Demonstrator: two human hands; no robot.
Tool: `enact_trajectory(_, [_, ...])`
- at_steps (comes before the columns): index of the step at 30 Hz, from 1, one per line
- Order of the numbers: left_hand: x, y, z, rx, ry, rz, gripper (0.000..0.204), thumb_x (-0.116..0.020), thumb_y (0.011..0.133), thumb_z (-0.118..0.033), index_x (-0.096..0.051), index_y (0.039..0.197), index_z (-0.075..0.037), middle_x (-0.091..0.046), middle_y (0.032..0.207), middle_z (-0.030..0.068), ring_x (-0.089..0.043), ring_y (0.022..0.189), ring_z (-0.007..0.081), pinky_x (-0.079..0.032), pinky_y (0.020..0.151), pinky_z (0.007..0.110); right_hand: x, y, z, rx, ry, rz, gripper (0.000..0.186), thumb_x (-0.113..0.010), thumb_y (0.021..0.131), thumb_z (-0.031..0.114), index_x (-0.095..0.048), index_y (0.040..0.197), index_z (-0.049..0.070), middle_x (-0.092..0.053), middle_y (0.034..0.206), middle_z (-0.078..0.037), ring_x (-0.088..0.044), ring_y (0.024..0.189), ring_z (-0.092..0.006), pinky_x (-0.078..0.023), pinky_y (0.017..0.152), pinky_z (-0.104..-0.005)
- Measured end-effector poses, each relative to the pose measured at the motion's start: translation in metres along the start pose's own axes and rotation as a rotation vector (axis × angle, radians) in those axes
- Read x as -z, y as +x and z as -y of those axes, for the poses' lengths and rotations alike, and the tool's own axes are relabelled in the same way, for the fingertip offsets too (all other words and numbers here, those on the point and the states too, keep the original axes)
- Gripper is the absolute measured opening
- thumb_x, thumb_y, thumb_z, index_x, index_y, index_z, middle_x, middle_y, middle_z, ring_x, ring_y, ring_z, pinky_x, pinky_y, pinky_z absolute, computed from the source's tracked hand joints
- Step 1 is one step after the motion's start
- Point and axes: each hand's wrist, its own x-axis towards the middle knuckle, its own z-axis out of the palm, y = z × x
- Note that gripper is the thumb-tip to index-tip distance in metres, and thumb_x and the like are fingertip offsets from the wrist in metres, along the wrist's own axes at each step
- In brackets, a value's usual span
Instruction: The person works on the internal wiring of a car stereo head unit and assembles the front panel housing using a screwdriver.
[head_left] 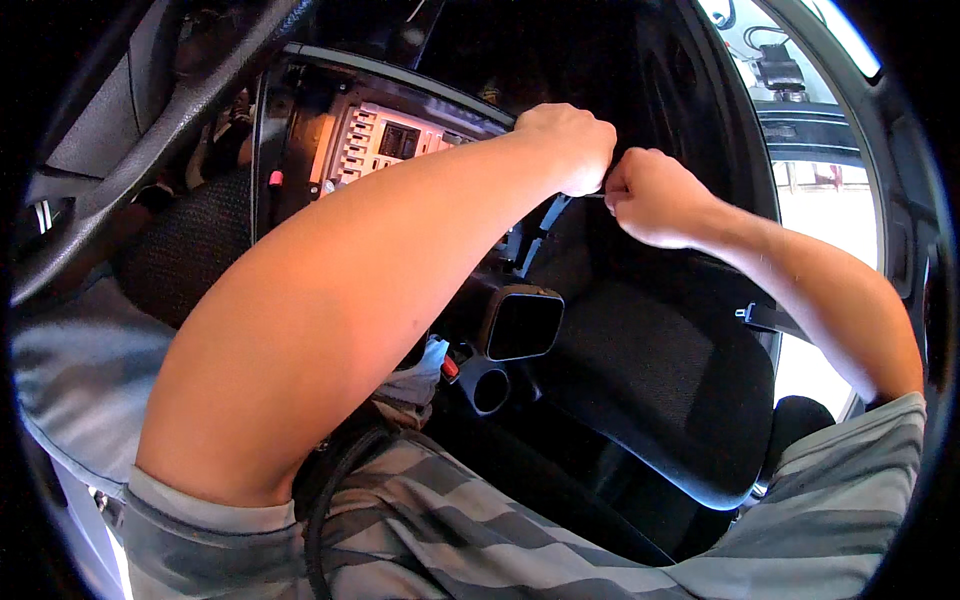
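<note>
My left hand (568, 145) is closed, held out across the cabin past the lit panel. Just to its right, my right hand (660, 195) is closed too, its fingers curled toward the left hand. A thin line shows between the two fists, but what they grip is hidden by the fingers. Below my left hand stands a narrow dark strip (540, 235) with a bluish sheen. Beyond my left forearm, a pale panel (365, 140) with rows of small slots and a dark square sits inside a black frame, partly covered by the arm.
A steering wheel (185, 120) curves along the left. Under my hands are a dark rectangular box-like part (527, 325), a round cup holder (490, 390) and a red piece (449, 368). The dark passenger seat (660, 370) and a belt buckle (762, 318) lie right, near a bright door opening (825, 220).
</note>
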Motion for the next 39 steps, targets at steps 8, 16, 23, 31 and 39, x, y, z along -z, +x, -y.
enact_trajectory(8, [-0.003, -0.005, 0.008, -0.008, -0.048, -0.054, 0.018, -0.063, 0.084, -0.019, -0.074, 0.096, -0.013, -0.072, 0.096, 0.0135, -0.069, 0.092, 0.0303, -0.056, 0.079, 0.042, 0.006, 0.012, -0.001, -0.328, 0.655, 0.294, 0.012, -0.054, 0.084, 0.011, -0.062, 0.077, 0.005, -0.034, 0.054, 0.005, -0.024, 0.042, -0.0064, -0.015, 0.040, -0.0265])
enact_trajectory(16, [-0.002, -0.003, 0.001, -0.063, -0.072, -0.062, 0.016, -0.063, 0.084, -0.020, -0.073, 0.095, -0.013, -0.072, 0.093, 0.0141, -0.069, 0.087, 0.0327, -0.054, 0.080, 0.044, -0.001, -0.004, -0.019, 0.113, 0.300, 0.071, 0.023, -0.056, 0.090, 0.015, -0.070, 0.082, -0.002, -0.062, 0.064, -0.009, -0.058, 0.058, -0.0216, -0.047, 0.058, -0.0363])
enact_trajectory(23, [0.024, 0.002, 0.015, -0.155, -0.217, -0.295, 0.022, -0.062, 0.090, -0.024, -0.073, 0.102, -0.008, -0.071, 0.097, 0.0161, -0.068, 0.092, 0.0306, -0.052, 0.081, 0.039, -0.011, -0.073, -0.087, 0.151, 0.361, -0.551, 0.026, -0.059, 0.088, 0.020, -0.068, 0.084, -0.004, -0.065, 0.078, -0.023, -0.064, 0.076, -0.0372, -0.050, 0.072, -0.0441])
enact_trajectory(31, [0.108, -0.168, 0.028, 0.260, -1.567, -0.428, 0.032, -0.048, 0.082, -0.001, -0.055, 0.113, 0.001, -0.053, 0.094, 0.0071, -0.046, 0.075, 0.0159, -0.041, 0.068, 0.025, -0.113, -0.032, -0.042, 0.200, 1.312, -0.742, 0.037, -0.067, 0.090, 0.032, -0.063, 0.099, -0.003, -0.065, 0.077, -0.007, -0.058, 0.072, -0.0110, -0.046, 0.065, -0.0272])
enact_trajectory(39, [0.073, -0.327, 0.092, 0.587, -1.809, -0.899, 0.029, -0.042, 0.085, 0.014, -0.051, 0.109, 0.002, -0.055, 0.110, 0.0152, -0.055, 0.096, 0.0216, -0.050, 0.087, 0.028, -0.140, 0.010, 0.029, 0.085, 1.576, -0.779, 0.061, -0.071, 0.087, 0.040, -0.051, 0.124, -0.003, -0.060, 0.095, -0.006, -0.054, 0.084, -0.0126, -0.045, 0.079, -0.0283])
